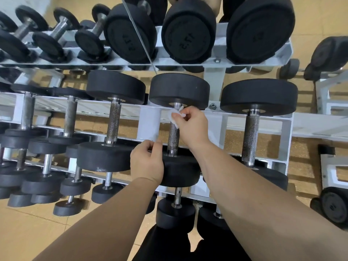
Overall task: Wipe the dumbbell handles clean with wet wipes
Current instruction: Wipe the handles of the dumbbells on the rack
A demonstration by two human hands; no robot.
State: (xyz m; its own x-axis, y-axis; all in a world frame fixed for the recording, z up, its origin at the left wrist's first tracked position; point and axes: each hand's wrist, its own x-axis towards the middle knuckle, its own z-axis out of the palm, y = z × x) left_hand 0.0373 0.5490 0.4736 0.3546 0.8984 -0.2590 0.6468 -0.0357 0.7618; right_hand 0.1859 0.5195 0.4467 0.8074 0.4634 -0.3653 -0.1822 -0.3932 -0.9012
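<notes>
Far left, small dumbbells (26,113) run off the frame edge, so their count can't be told. Lower-tier ones sit partly hidden under the upper row. The white rack (287,132) holds them all in rows, handles pointing away from the viewer. Next along is a big dumbbell (113,119) w/ knurled handle.

L hand (146,162) lies on the near head (180,172) of the middle dumbbell and covers its left part. Fingers are curled, thumb tip by a white rack upright (150,121). A speck of white shows btwn the fingers, too small to make out, so can't tell if that grip holds anything.

R hand (192,125) pinches a crumpled wet wipe (174,117) in a narrow grip, thumb + fingertips. The wipe is pressed on the top end of the dumbbell handle (173,136), just under the far head (178,90). Wipe + hand hide that bit of the handle, and the R forearm crosses the near head's right side.

Right again, another big dumbbell (251,136). Along the top a mirror (310,16) repeats the rack; numbers on the reflected heads are blurred. Far right, more dumbbells (333,204) are cut off by the edge.
</notes>
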